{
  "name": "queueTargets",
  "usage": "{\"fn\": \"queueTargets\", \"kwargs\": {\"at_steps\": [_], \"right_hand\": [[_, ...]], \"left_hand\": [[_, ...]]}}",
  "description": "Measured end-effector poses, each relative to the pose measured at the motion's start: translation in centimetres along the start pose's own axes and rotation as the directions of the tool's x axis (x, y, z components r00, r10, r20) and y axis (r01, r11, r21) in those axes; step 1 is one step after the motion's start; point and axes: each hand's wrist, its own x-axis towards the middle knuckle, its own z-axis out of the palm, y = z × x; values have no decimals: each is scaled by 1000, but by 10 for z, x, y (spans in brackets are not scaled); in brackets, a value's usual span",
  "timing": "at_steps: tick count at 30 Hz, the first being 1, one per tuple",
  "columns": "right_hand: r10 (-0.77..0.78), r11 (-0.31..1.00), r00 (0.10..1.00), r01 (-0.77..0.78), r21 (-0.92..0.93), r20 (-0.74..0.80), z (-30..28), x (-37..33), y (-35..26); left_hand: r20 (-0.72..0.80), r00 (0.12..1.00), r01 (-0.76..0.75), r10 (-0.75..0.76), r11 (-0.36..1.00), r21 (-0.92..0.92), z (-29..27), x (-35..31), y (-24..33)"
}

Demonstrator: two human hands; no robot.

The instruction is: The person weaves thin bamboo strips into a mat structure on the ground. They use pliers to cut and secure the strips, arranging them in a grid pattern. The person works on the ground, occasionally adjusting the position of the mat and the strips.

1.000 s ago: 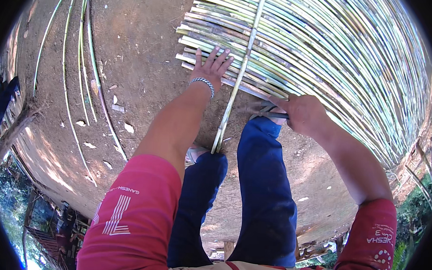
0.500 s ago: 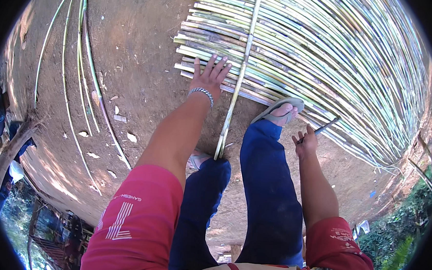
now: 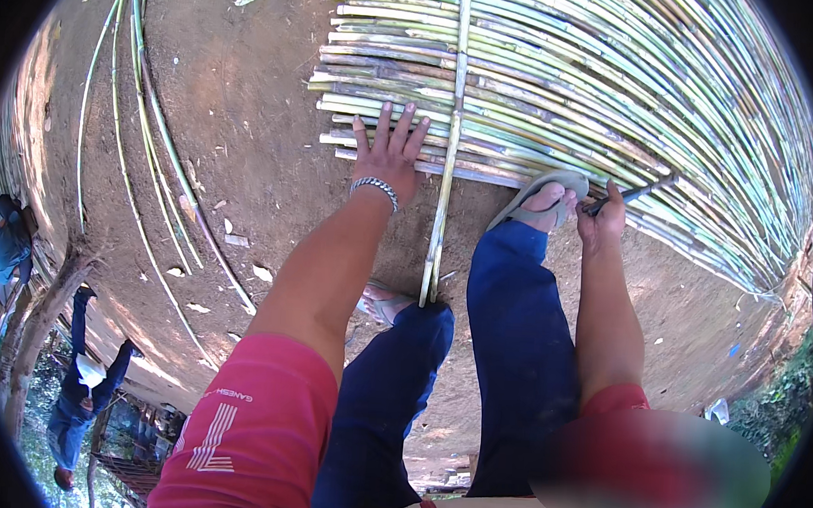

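Observation:
Many thin green and brown bamboo poles [image 3: 562, 87] lie side by side on the ground, their ends roughly lined up at the left. Across them runs a lighter pole [image 3: 451, 155], which looks doubled at its near end. My left hand [image 3: 388, 161] rests on the nearest pole ends, fingers spread, left of this crosswise pole. Beside my right foot, my right hand [image 3: 603, 223] is closed round a slim, dark, stick-like tool [image 3: 644, 190] that points right over the poles. Its exact kind cannot be made out.
My sandalled right foot [image 3: 545, 201] is at the near edge of the poles; the left foot [image 3: 386, 303] is by the crosswise pole's near end. Several loose long poles [image 3: 169, 140] lie at the left. Beyond a tree trunk [image 3: 39, 327], people [image 3: 82, 393] appear at the left rim.
My right hand has moved up with the dark tool, closer to my right foot and the poles. The left hand stays on the pole ends. The view has shifted slightly.

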Motion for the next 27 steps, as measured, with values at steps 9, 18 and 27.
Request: {"fn": "queueTargets", "kwargs": {"at_steps": [9,18,27], "right_hand": [[60,983,996,-49,-177,58,-32,-11,-4],[-413,168,874,350,-921,257,-48,-123,-18],[20,30,737,675,-737,676,47,-188,28]], "left_hand": [[-13,1000,6,-6,1000,-3,5,2,2],[30,999,-26,26,1000,-12,1,-32,4],[99,991,-80,87,994,-78,-4,-42,3]]}}
